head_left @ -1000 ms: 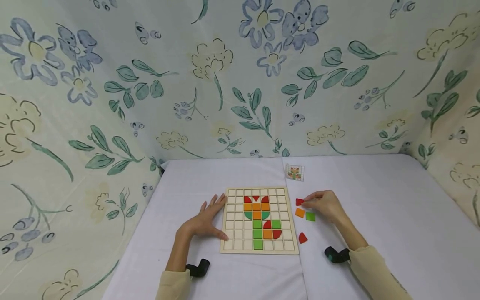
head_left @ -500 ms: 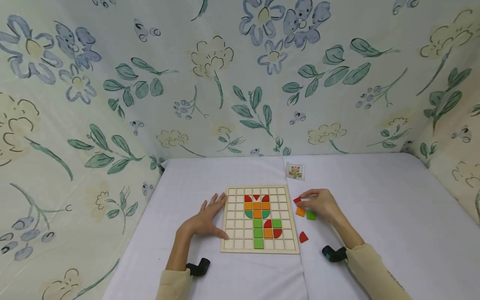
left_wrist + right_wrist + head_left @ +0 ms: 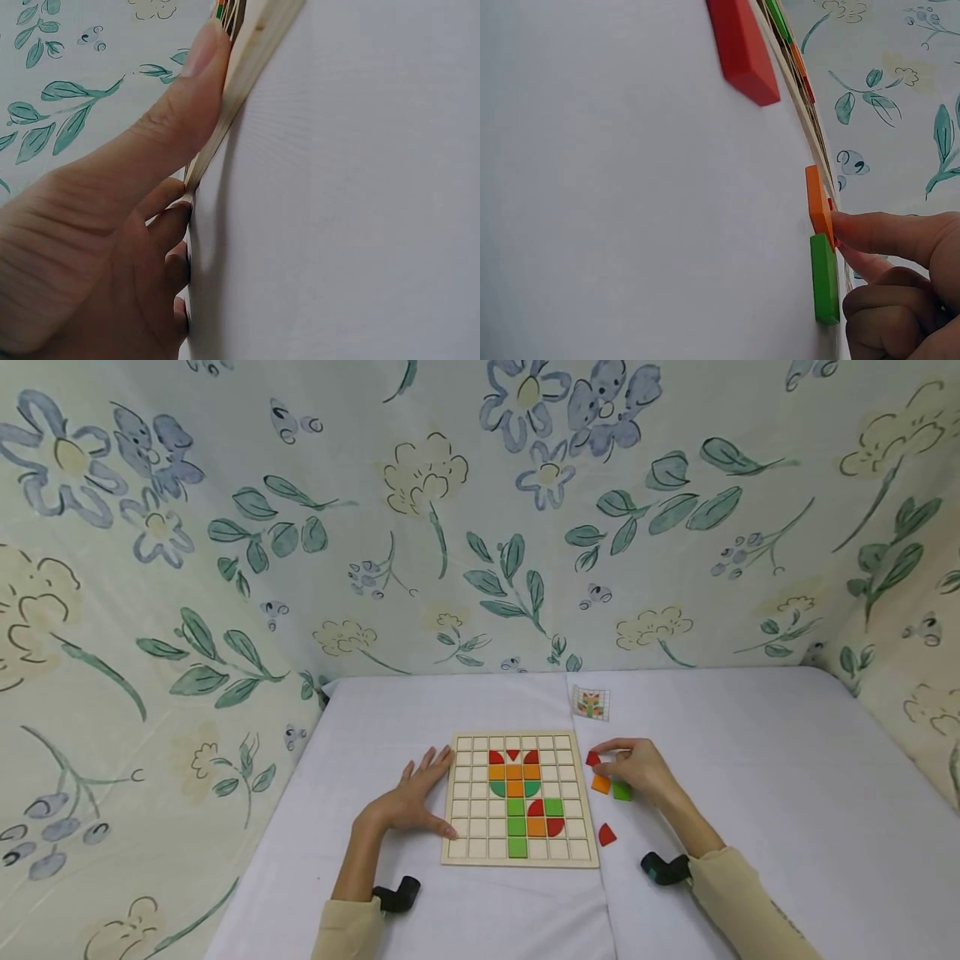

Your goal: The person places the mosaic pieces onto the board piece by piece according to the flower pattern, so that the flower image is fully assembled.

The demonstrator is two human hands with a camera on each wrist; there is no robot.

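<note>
My left hand is spread along the left side of a wooden grid board, its thumb on the board's edge. Right of the board, thumb and forefinger of my right hand pinch a small red tile, partly hidden by the fingers. Close below those fingers lie an orange square tile and a green square tile. The right wrist view shows both, orange above green, beside the curled fingers. Red, orange and green tiles form a flower-like pattern on the board.
A loose red quarter-circle tile lies near the board's lower right corner. Behind the board is a small pattern card. A white cloth covers the table, with a floral curtain behind it.
The right hand has taken hold of the red tile, shifted it slightly left towards the board and turned it. My left hand stays at the board's edge.
</note>
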